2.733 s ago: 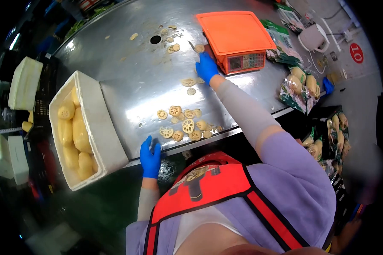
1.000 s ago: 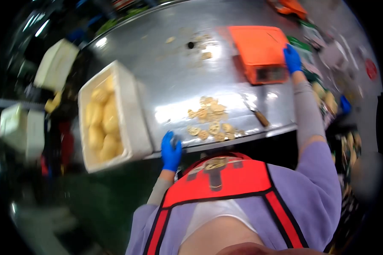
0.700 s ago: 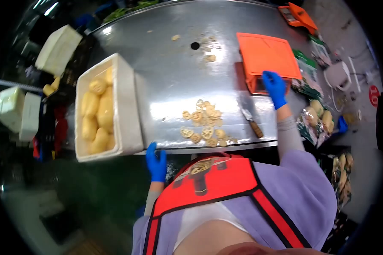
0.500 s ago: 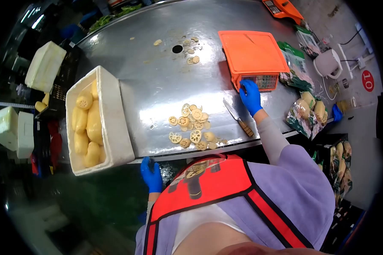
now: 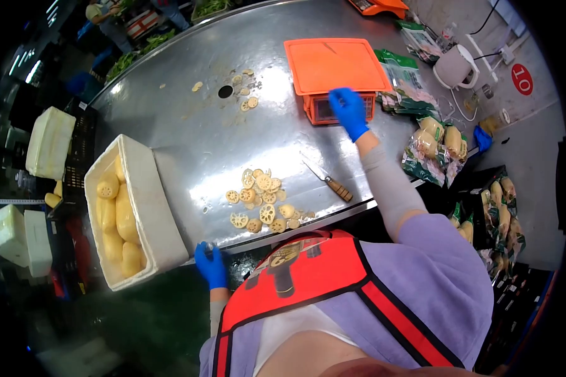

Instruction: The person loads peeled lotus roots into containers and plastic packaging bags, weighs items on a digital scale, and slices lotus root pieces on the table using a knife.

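My right hand (image 5: 349, 114), in a blue glove, is at the front panel of an orange weighing scale (image 5: 338, 65). Its fingers are loosely bent and hold nothing I can see; whether they touch the panel I cannot tell. My left hand (image 5: 211, 266), also gloved in blue, is at the table's near edge by a white foam box (image 5: 160, 207), fingers apart. Between the hands lie loose lotus root slices (image 5: 267, 198) and a knife with a wooden handle (image 5: 338, 188). Peeled lotus roots (image 5: 126, 217) fill the foam box.
The steel table (image 5: 214, 147) has a dark round hole (image 5: 225, 92) with a few slices near it. Packaged lotus roots (image 5: 437, 146), green-topped bags (image 5: 405, 78) and a kettle (image 5: 456, 66) are on the right. A person (image 5: 104, 19) stands across the table.
The view has shifted, so the table's things appear further left. My right hand has drawn slightly from the scale's panel edge and sits higher over its front. My left hand stays at the table edge.
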`<move>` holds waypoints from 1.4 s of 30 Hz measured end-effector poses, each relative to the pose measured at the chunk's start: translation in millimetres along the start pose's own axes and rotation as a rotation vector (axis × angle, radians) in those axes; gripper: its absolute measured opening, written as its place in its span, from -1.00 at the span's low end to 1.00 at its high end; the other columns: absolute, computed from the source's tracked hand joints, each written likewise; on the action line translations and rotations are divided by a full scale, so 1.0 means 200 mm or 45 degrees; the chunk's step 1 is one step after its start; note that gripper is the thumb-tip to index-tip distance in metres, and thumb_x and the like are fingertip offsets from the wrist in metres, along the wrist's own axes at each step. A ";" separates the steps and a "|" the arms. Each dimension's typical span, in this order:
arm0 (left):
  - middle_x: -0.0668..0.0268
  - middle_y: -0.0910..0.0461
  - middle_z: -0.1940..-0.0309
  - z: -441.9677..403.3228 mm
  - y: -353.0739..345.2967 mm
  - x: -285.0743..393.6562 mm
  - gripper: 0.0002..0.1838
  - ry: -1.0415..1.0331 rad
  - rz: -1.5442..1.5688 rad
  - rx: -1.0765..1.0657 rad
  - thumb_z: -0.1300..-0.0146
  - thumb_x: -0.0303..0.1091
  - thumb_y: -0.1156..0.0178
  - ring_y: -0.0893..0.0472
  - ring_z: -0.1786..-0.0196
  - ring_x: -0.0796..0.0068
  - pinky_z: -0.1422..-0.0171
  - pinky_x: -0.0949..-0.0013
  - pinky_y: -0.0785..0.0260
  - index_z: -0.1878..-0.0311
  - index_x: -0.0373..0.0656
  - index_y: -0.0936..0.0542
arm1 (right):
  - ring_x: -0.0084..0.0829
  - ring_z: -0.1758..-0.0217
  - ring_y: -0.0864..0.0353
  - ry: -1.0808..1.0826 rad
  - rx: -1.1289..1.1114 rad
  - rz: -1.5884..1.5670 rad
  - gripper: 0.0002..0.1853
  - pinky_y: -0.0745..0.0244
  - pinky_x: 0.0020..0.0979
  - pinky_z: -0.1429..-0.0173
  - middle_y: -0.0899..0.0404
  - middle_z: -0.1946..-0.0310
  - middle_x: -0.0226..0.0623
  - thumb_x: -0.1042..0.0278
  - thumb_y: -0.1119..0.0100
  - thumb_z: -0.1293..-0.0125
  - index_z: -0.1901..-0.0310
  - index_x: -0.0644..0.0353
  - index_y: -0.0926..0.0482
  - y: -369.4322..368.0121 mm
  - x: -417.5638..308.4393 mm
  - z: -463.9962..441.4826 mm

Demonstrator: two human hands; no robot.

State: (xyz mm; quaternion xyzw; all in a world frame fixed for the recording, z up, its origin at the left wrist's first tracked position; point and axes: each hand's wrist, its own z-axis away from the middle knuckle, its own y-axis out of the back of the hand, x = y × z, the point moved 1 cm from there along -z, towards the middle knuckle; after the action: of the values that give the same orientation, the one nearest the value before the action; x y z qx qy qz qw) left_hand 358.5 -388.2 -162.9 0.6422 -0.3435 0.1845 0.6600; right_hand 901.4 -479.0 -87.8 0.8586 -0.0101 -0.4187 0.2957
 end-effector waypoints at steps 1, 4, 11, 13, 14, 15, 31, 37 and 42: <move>-0.01 -0.43 -0.02 0.01 0.02 0.01 -0.60 -0.035 -0.006 0.012 -0.12 -0.28 -0.23 -0.41 -0.11 0.13 -0.20 0.22 -0.23 0.04 -0.36 -0.47 | -0.19 0.19 -0.53 -0.051 0.107 -0.065 -0.78 -0.42 -0.21 0.08 -0.54 0.29 -0.16 0.19 -0.10 -0.17 0.27 0.15 -0.57 0.06 0.06 -0.08; 0.00 -0.41 -0.05 0.03 0.03 0.01 -0.58 -0.076 0.001 0.037 -0.12 -0.32 -0.22 -0.38 -0.15 0.14 -0.23 0.22 -0.21 0.00 -0.35 -0.45 | -0.17 0.20 -0.54 0.256 0.384 0.366 -0.77 -0.44 -0.18 0.09 -0.55 0.28 -0.16 0.20 -0.11 -0.15 0.24 0.15 -0.57 0.21 0.26 -0.31; 0.05 -0.40 -0.07 0.04 0.04 0.12 -0.58 -0.003 0.087 0.035 -0.10 -0.41 -0.19 -0.34 -0.20 0.16 -0.28 0.22 -0.14 -0.04 -0.32 -0.44 | -0.06 0.16 -0.53 -0.190 -0.336 0.978 -0.77 -0.43 -0.16 0.09 -0.56 0.25 -0.07 0.14 -0.06 -0.16 0.27 0.08 -0.55 0.26 0.46 -0.55; 0.05 -0.40 -0.06 0.03 0.04 0.13 -0.59 -0.016 0.070 0.042 -0.10 -0.41 -0.19 -0.34 -0.20 0.16 -0.29 0.22 -0.13 -0.04 -0.32 -0.44 | -0.04 0.18 -0.53 -0.176 -0.383 0.932 -0.78 -0.42 -0.15 0.11 -0.56 0.27 -0.06 0.14 -0.05 -0.17 0.29 0.08 -0.54 0.28 0.50 -0.55; 0.05 -0.41 -0.06 0.03 0.04 0.14 -0.59 -0.025 0.057 0.050 -0.10 -0.41 -0.19 -0.34 -0.19 0.16 -0.29 0.22 -0.13 -0.04 -0.32 -0.44 | -0.03 0.20 -0.53 -0.167 -0.178 0.803 -0.78 -0.41 -0.14 0.13 -0.56 0.30 -0.07 0.14 -0.04 -0.18 0.29 0.09 -0.53 0.32 0.53 -0.54; 0.05 -0.41 -0.06 0.02 0.04 0.13 -0.59 -0.024 0.051 0.053 -0.10 -0.41 -0.19 -0.34 -0.19 0.16 -0.29 0.22 -0.13 -0.04 -0.32 -0.44 | -0.01 0.22 -0.53 -0.158 0.022 0.670 -0.77 -0.40 -0.13 0.15 -0.56 0.32 -0.07 0.14 -0.04 -0.19 0.30 0.10 -0.52 0.36 0.57 -0.53; 0.02 -0.40 -0.08 -0.09 0.11 0.31 -0.58 -0.306 -0.186 0.047 -0.06 -0.43 -0.22 -0.36 -0.19 0.08 -0.28 0.18 -0.15 -0.04 -0.27 -0.45 | -0.05 0.13 -0.54 -0.474 -0.211 0.907 -0.71 -0.44 -0.11 0.10 -0.56 0.23 -0.02 0.16 0.15 -0.26 0.22 0.10 -0.55 0.50 0.88 -0.20; -0.01 -0.38 -0.12 -0.19 0.30 0.78 -0.58 -0.619 -0.193 0.070 -0.05 -0.49 -0.21 -0.39 -0.17 0.07 -0.23 0.20 -0.22 -0.04 -0.21 -0.48 | 0.01 0.07 -0.51 -0.385 -0.210 0.699 -0.63 -0.39 -0.15 0.00 -0.54 0.16 0.00 0.09 0.14 -0.30 0.14 0.18 -0.55 0.40 0.92 -0.05; 0.04 -0.39 -0.12 -0.28 0.59 0.83 -0.53 -0.738 -0.085 0.189 0.00 -0.53 -0.23 -0.40 -0.16 0.14 -0.22 0.26 -0.24 -0.07 -0.20 -0.49 | 0.06 0.02 -0.44 -0.444 -0.271 0.891 -0.71 -0.38 -0.13 -0.01 -0.47 0.08 0.03 0.17 0.14 -0.26 0.17 0.15 -0.50 0.34 0.96 0.06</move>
State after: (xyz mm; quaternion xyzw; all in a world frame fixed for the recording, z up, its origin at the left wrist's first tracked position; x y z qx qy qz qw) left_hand 405.5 -353.6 40.5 0.7256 -0.4818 -0.0038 0.4913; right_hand 1033.8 -591.1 -195.5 0.6841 -0.3083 -0.4309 0.5013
